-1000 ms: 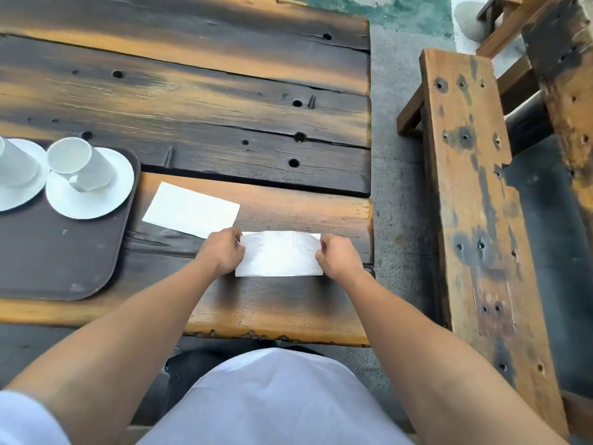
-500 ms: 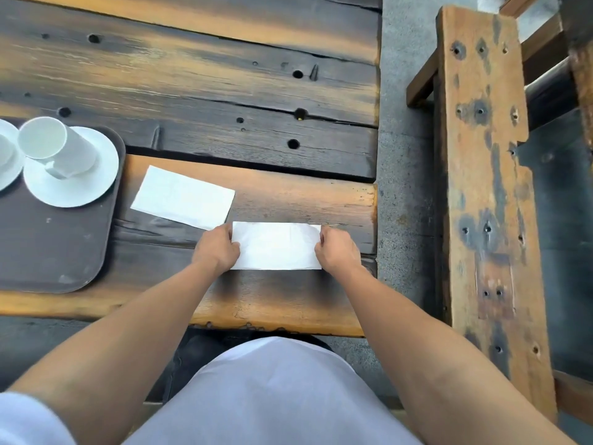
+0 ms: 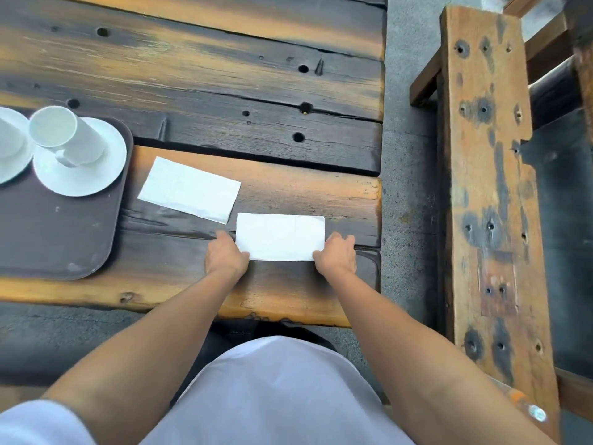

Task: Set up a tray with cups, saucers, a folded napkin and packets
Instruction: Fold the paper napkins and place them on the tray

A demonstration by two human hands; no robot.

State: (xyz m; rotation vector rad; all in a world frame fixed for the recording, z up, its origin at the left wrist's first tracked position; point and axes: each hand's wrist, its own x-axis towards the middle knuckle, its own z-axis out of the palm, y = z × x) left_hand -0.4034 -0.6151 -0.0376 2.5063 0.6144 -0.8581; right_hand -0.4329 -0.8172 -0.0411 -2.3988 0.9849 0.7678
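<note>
A white folded paper napkin (image 3: 280, 237) is pinched at its near corners by the left hand (image 3: 226, 255) and right hand (image 3: 337, 255), flat on the dark wooden desk (image 3: 256, 91) right of the brown tray (image 3: 64, 245), probably to square its fold.

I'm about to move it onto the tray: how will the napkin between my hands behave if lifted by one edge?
The napkin looks thin and lies flat, so it would probably droop. It seems light; a push might crumple rather than slide it.

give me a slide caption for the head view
Left hand and right hand hold a napkin on the table near the tray.
</note>
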